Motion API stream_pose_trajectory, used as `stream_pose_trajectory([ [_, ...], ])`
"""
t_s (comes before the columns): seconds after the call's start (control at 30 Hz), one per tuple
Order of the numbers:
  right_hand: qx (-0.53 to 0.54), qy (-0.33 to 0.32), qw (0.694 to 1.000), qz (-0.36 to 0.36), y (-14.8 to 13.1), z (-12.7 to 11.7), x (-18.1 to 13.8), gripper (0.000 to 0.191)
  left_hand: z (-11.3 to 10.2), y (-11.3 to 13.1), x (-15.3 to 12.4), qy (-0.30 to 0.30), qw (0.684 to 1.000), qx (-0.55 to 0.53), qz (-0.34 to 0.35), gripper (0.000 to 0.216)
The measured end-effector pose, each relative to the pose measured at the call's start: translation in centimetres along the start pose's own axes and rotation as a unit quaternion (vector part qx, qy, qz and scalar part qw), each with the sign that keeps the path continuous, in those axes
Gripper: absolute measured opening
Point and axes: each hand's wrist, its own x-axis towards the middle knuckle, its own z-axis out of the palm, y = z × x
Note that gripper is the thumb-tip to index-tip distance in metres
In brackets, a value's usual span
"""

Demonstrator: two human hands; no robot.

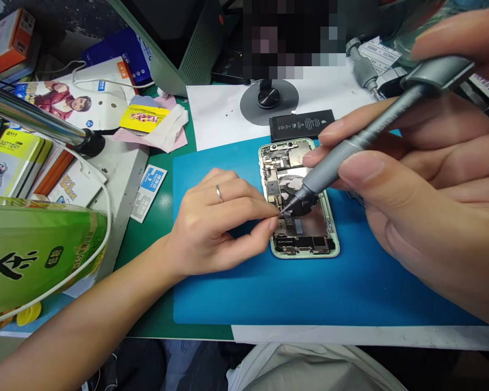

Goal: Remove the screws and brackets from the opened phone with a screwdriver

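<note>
An opened smartphone (313, 217) with a pale green frame lies on a blue mat, its boards and battery bay exposed. Close to the camera, my right hand (424, 163) grips a grey precision screwdriver (350, 146). The screwdriver's tip points down at the left side of the phone's interior. My left hand (228, 222), with a ring on one finger, has thumb and index fingertips together at that same spot; whatever they pinch is too small to make out. A black phone battery (301, 125) lies just beyond the phone's top edge.
The blue mat (236, 298) covers the bench. Behind it stands a round grey base (248, 108) on white paper. Another screwdriver (363, 68) is at the back right. At left are a green bottle (36, 255), battery boxes (14, 163), a metal pole (36, 111) and a white cable.
</note>
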Motion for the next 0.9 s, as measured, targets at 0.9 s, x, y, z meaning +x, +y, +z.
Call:
stream_pose_trajectory([
  [0.9, -0.059, 0.031, 0.998, 0.012, -0.32, 0.01, 0.04, 0.084, 0.00, -0.13, -0.09, 0.010, 1.000, 0.000, -0.008, 0.006],
])
